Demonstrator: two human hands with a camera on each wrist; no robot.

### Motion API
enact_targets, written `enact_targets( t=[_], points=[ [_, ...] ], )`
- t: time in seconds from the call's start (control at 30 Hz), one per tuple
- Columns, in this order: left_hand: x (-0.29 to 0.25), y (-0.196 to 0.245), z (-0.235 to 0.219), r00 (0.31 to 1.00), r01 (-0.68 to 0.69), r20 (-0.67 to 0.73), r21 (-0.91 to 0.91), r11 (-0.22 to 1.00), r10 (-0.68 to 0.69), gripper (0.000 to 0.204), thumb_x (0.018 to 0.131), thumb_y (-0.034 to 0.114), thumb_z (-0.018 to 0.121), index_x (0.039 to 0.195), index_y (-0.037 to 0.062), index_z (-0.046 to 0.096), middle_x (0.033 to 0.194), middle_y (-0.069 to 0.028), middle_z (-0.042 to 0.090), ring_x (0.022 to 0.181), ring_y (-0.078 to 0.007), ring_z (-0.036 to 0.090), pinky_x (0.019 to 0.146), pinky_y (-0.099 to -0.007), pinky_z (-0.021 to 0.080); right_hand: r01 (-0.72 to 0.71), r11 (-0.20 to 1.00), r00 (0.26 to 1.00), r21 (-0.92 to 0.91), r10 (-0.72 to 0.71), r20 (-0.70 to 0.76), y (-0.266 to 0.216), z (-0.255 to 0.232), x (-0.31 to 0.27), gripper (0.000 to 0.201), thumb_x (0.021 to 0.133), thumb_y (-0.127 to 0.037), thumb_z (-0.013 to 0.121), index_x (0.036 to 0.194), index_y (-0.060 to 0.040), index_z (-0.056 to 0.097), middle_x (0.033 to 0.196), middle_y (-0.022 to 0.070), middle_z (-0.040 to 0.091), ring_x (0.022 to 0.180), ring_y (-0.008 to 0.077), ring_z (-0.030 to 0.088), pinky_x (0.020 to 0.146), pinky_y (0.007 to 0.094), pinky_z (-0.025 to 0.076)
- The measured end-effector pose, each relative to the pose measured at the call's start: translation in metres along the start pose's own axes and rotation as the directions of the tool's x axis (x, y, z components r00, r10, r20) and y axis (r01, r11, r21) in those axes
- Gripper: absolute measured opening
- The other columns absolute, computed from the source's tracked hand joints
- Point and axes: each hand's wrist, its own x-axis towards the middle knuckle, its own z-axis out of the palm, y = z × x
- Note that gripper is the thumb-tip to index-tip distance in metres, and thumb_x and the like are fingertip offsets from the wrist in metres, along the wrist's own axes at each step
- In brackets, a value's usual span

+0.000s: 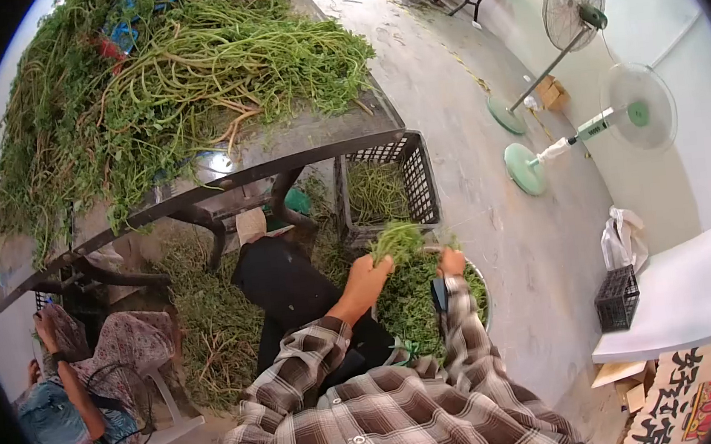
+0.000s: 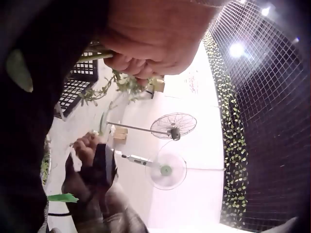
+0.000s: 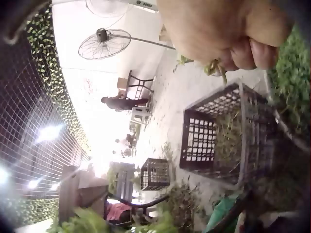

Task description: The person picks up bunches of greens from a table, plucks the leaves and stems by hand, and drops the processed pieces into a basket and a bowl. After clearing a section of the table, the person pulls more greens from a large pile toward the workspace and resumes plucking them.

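Observation:
My left hand (image 1: 365, 281) grips a bunch of green leafy stems (image 1: 398, 242) over a round tub (image 1: 487, 299). In the left wrist view its fingers curl round the stems (image 2: 92, 57), with leaves hanging below. Beside it, on the right, my right hand (image 1: 453, 262) pinches a small green sprig (image 3: 216, 70), whose short end sticks out under the curled fingers in the right wrist view. Picked greens (image 1: 415, 302) fill the tub, which sits between my legs and to the right.
A black plastic crate (image 1: 419, 173) with stems inside stands just beyond the tub. At the left, a table (image 1: 280, 150) carries a large heap of leafy stems (image 1: 188, 84). Scraps (image 1: 222, 346) cover the floor beneath. Another person (image 1: 73, 403) sits at the left; two fans (image 1: 575, 8) stand right.

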Motion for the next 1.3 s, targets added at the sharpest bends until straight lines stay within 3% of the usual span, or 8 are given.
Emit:
enact_targets(
  t=[0.07,0.17,0.3,0.4,0.67,0.87,1.03,1.3],
  points=[
    [-0.003,0.009,-0.002,0.998,0.069,-0.005,-0.045,0.997,-0.069,0.029,0.090,0.028,0.051,0.075,0.0039,0.055,0.058,0.0021,0.040,0.048,-0.0090,0.032,0.047,-0.0301,0.027,-0.511,0.543,0.837,0.666,0.491,0.242,0.007,-0.032,-0.022,0.015,0.080,-0.016,0.049,0.073,-0.0043,0.054,0.057,0.0083,0.051,0.043,0.0194,0.048,0.039,0.0349,0.038],
    [-0.001,0.022,0.005,0.992,0.125,-0.007,-0.057,0.990,-0.126,0.030,0.090,0.029,0.049,0.070,0.0051,0.050,0.055,0.0035,0.033,0.048,-0.0075,0.026,0.046,-0.0290,0.023,-0.494,0.577,0.829,0.651,0.539,0.151,0.028,-0.054,-0.042,0.017,0.082,-0.018,0.044,0.070,-0.0057,0.048,0.054,0.0023,0.040,0.038,0.0134,0.039,0.035,0.0305,0.033],
    [-0.004,0.026,0.007,0.995,0.088,0.054,-0.200,0.976,-0.079,0.030,0.089,0.031,0.051,0.074,0.0046,0.055,0.053,0.0052,0.033,0.044,-0.0054,0.024,0.041,-0.0277,0.022,-0.476,0.792,0.875,0.383,0.470,0.116,0.124,-0.047,-0.062,0.028,0.081,-0.028,0.051,0.073,-0.0003,0.054,0.062,0.0156,0.052,0.055,0.0293,0.052,0.048,0.0393,0.041],
    [-0.004,0.026,0.003,0.992,0.112,0.091,-0.249,0.962,-0.091,0.033,0.089,0.032,0.051,0.076,0.0023,0.057,0.051,0.0051,0.034,0.042,-0.0050,0.025,0.040,-0.0258,0.020,-0.081,0.903,0.973,-0.422,0.164,0.165,0.205,-0.027,-0.076,0.036,0.081,-0.033,0.054,0.078,0.0024,0.059,0.075,0.0246,0.059,0.071,0.0383,0.057,0.058,0.0424,0.045],
    [-0.006,0.029,0.003,0.977,0.151,0.201,-0.439,0.886,-0.067,0.030,0.089,0.027,0.052,0.075,0.0014,0.057,0.049,0.0039,0.037,0.039,-0.0053,0.029,0.037,-0.0238,0.023,-0.493,0.586,0.855,0.643,0.192,0.481,-0.021,-0.087,-0.074,0.027,0.089,-0.027,0.049,0.088,-0.0024,0.061,0.061,0.0015,0.053,0.045,0.0068,0.045,0.038,0.0200,0.030],
    [-0.010,0.035,-0.002,0.962,0.235,0.238,-0.451,0.861,-0.137,0.030,0.087,0.029,0.055,0.074,0.0014,0.055,0.050,0.0039,0.037,0.040,-0.0056,0.030,0.038,-0.0228,0.023,-0.288,0.625,0.906,0.726,-0.067,0.418,-0.114,-0.090,-0.048,0.041,0.090,-0.031,0.049,0.118,-0.0014,0.050,0.099,0.0086,0.059,0.082,0.0175,0.060,0.060,0.0271,0.051],
    [-0.011,0.036,0.000,0.954,0.245,0.268,-0.449,0.859,-0.132,0.030,0.086,0.030,0.055,0.073,0.0025,0.055,0.050,0.0041,0.036,0.039,-0.0052,0.030,0.038,-0.0224,0.023,-0.717,0.117,0.556,0.688,-0.499,0.665,-0.130,-0.074,-0.048,0.049,0.092,-0.036,0.045,0.125,-0.0017,0.040,0.117,0.0133,0.053,0.099,0.0238,0.057,0.072,0.0366,0.054],
    [-0.011,0.037,-0.001,0.891,0.344,0.421,-0.381,0.858,-0.171,0.027,0.086,0.029,0.055,0.077,0.0036,0.052,0.048,0.0046,0.034,0.037,-0.0048,0.029,0.037,-0.0213,0.021,-0.631,-0.171,0.736,0.756,-0.441,0.514,-0.146,-0.072,-0.052,0.050,0.090,-0.033,0.050,0.128,-0.0024,0.037,0.122,0.0135,0.050,0.106,0.0252,0.053,0.087,0.0401,0.046]
  ],
)
